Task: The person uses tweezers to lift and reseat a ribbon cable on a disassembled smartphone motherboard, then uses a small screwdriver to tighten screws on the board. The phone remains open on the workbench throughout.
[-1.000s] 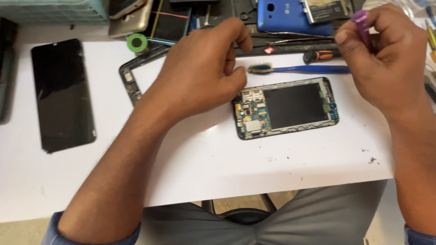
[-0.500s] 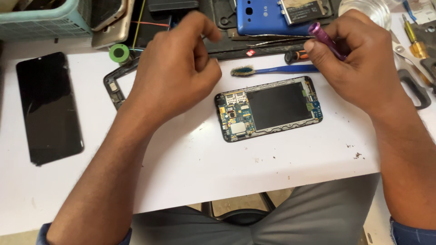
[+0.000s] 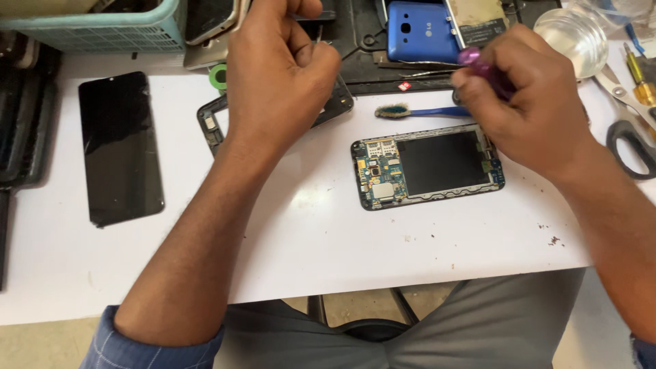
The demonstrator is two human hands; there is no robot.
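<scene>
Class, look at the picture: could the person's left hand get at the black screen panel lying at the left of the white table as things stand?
Probably yes. The left hand hovers over the black frame, and only bare white table lies between it and the screen panel.

Bright, even light; sharp focus, soft shadows.

both forearms are bare up to the near edge, where rolled blue sleeves show. the left sleeve (image 3: 154, 342) has a faint pale check pattern, and only a sliver of the right sleeve (image 3: 644, 352) shows at the near right corner. grey trousers (image 3: 478, 328) cover the lap, and the left hand (image 3: 280, 65) and right hand (image 3: 529, 102) wear no rings or gloves.
</scene>
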